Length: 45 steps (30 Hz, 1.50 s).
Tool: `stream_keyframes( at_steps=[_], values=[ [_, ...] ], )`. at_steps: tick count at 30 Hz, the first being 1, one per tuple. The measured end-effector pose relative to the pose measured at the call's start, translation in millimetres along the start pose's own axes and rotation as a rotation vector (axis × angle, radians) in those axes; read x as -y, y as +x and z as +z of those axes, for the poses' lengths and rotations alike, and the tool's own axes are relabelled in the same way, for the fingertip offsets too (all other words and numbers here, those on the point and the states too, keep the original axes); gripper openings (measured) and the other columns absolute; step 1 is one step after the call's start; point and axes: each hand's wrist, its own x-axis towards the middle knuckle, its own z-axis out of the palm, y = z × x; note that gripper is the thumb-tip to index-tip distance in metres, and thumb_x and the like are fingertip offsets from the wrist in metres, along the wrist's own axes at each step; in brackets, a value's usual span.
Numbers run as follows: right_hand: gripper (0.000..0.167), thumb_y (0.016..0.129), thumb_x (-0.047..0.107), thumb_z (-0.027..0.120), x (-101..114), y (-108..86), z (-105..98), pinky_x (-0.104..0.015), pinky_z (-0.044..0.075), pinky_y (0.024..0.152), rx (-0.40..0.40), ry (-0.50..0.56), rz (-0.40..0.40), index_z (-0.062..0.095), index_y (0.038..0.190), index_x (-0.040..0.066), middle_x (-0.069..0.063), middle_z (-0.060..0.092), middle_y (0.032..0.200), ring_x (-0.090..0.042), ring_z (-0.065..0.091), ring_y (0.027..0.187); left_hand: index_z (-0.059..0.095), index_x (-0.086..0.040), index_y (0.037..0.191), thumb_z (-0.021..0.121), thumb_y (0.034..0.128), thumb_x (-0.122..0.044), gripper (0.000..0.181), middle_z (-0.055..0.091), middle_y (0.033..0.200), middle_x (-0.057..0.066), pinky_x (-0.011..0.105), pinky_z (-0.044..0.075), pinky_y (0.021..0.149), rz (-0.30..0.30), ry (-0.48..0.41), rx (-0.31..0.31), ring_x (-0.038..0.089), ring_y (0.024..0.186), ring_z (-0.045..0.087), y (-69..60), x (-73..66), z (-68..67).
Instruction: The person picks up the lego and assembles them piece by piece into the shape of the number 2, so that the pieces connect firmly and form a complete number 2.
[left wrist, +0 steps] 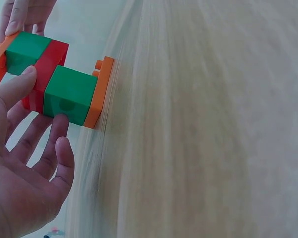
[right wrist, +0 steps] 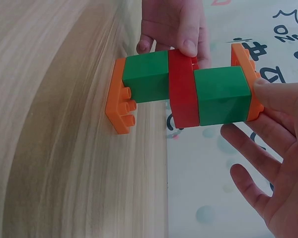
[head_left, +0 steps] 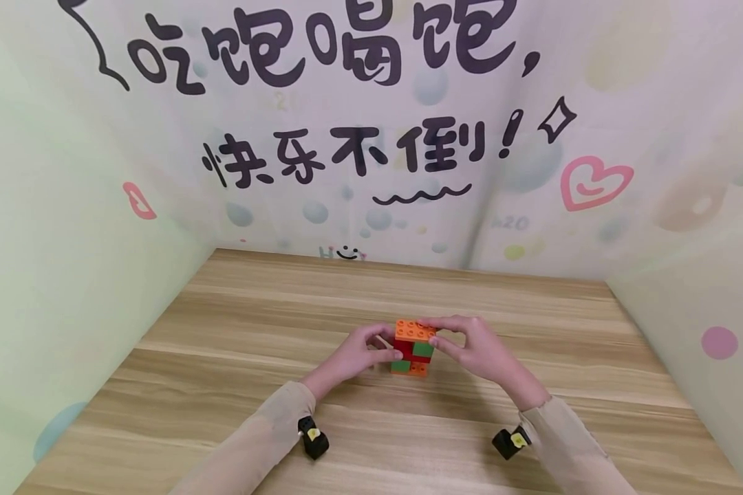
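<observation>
A small tower of toy building bricks stands upright on the table. From the bottom up it has an orange plate (right wrist: 115, 96), a green brick (left wrist: 70, 94), a red plate (right wrist: 183, 89), another green brick (right wrist: 222, 96) and a top orange plate (head_left: 411, 331). The green bricks sit on opposite sides, so the tower is stepped. My left hand (head_left: 358, 352) grips the middle, its thumb on the red plate and fingers round the far side. With thumb and fingers, my right hand (head_left: 481, 349) pinches the top orange plate. Some fingertips are hidden behind the bricks.
The wood-grain table (head_left: 272, 302) extends around the tower. Behind it hangs a printed backdrop (head_left: 322, 199) with black writing, and pale cloth walls stand on both sides. A black wrist device (head_left: 313, 440) sits on the left sleeve, another (head_left: 510, 442) on the right.
</observation>
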Motion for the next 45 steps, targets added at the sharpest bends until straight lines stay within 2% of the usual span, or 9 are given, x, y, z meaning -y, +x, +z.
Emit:
stream_keyframes(
  at_steps=[5, 8, 12, 19, 27, 31, 37, 45],
  values=[
    [0.035, 0.093, 0.020, 0.069, 0.0, 1.1, -0.3, -0.032, 0.053, 0.082, -0.001, -0.012, -0.006, 0.068, 0.127, 0.018, -0.007, 0.071, 0.124, -0.012, 0.065, 0.091, 0.068, -0.014, 0.116, 0.074, 0.0885, -0.021, 0.029, 0.068, 0.113, 0.009, 0.040, 0.056, 0.064, -0.011, 0.001, -0.002, 0.017, 0.088, 0.063, -0.3, -1.3, -0.9],
    [0.035, 0.093, 0.021, 0.070, -0.4, 1.6, -0.4, -0.028, 0.051, 0.079, 0.002, -0.023, -0.009, 0.067, 0.128, 0.019, -0.006, 0.071, 0.124, -0.010, 0.063, 0.088, 0.068, -0.015, 0.116, 0.074, 0.0884, -0.022, 0.030, 0.068, 0.113, 0.009, 0.039, 0.056, 0.064, -0.021, 0.003, -0.003, 0.016, 0.088, 0.063, -0.5, -1.4, -1.5],
    [0.036, 0.093, 0.021, 0.070, -0.3, 2.0, -0.6, -0.030, 0.052, 0.081, 0.001, -0.029, -0.018, 0.067, 0.128, 0.019, -0.006, 0.071, 0.124, -0.012, 0.064, 0.092, 0.068, -0.015, 0.116, 0.075, 0.0883, -0.023, 0.030, 0.068, 0.113, 0.009, 0.039, 0.056, 0.064, -0.024, 0.002, -0.005, 0.017, 0.088, 0.063, 0.1, -1.3, -1.8],
    [0.035, 0.093, 0.019, 0.069, -0.2, 3.2, -1.1, -0.046, 0.055, 0.090, -0.010, -0.044, -0.045, 0.068, 0.127, 0.017, -0.007, 0.071, 0.123, -0.026, 0.068, 0.111, 0.069, -0.016, 0.116, 0.075, 0.0881, -0.024, 0.030, 0.068, 0.111, 0.009, 0.040, 0.057, 0.065, -0.025, 0.021, -0.002, 0.018, 0.089, 0.063, 1.4, -1.6, -1.0],
    [0.034, 0.092, 0.015, 0.070, 1.5, 2.3, -2.4, -0.052, 0.053, 0.096, -0.015, -0.050, -0.049, 0.068, 0.126, 0.016, -0.004, 0.071, 0.125, -0.028, 0.065, 0.116, 0.069, -0.015, 0.114, 0.075, 0.0883, -0.024, 0.028, 0.068, 0.109, 0.009, 0.040, 0.056, 0.066, -0.009, 0.038, 0.008, 0.016, 0.088, 0.062, 3.0, -2.3, 0.7],
    [0.033, 0.092, 0.017, 0.070, 2.6, 2.2, -1.0, -0.051, 0.052, 0.098, -0.023, -0.064, -0.053, 0.068, 0.125, 0.018, -0.001, 0.071, 0.125, -0.026, 0.063, 0.117, 0.069, -0.015, 0.114, 0.075, 0.0884, -0.024, 0.028, 0.069, 0.109, 0.009, 0.041, 0.057, 0.066, -0.009, 0.036, 0.005, 0.016, 0.088, 0.063, 2.1, -1.1, 0.4],
    [0.034, 0.092, 0.019, 0.070, 2.9, -1.1, 4.5, -0.049, 0.053, 0.098, -0.079, -0.084, -0.064, 0.068, 0.126, 0.018, 0.000, 0.070, 0.125, -0.024, 0.063, 0.116, 0.069, -0.016, 0.114, 0.074, 0.0889, -0.025, 0.028, 0.069, 0.110, 0.008, 0.043, 0.057, 0.067, -0.009, 0.040, 0.003, 0.016, 0.088, 0.063, 0.6, -2.4, 0.1],
    [0.036, 0.092, 0.020, 0.071, -3.9, -3.6, 13.1, -0.047, 0.053, 0.098, -0.157, -0.066, -0.127, 0.067, 0.127, 0.017, 0.002, 0.070, 0.126, -0.021, 0.064, 0.117, 0.069, -0.016, 0.116, 0.074, 0.0889, -0.023, 0.029, 0.069, 0.110, 0.009, 0.040, 0.057, 0.065, -0.006, 0.038, -0.008, 0.016, 0.088, 0.062, -0.7, -1.9, -0.5]
  ],
)
